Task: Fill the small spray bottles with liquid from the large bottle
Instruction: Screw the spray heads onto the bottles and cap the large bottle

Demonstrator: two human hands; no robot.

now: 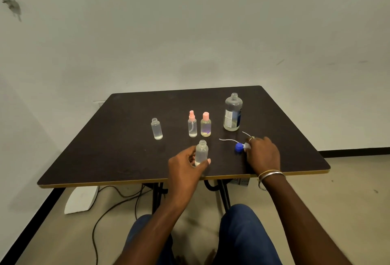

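Observation:
On the dark table (126, 159) my left hand (185, 165) grips a small clear open bottle (202, 151) standing near the front edge. My right hand (261, 155) pinches the white top of a spray pump with a blue collar (239, 147); its thin white tube (226, 139) lies on the table. The large clear bottle (232, 112), uncapped and partly full, stands at the back right. Another open small bottle (156, 129) stands to the left. Two small bottles with pink tops (192, 124) (205, 125) stand in the middle.
The table's front edge (147, 182) lies just before my hands. Below the table are black legs (157, 197), cables (118, 199) and a white block (81, 199) on the floor. A wall stands close behind the table.

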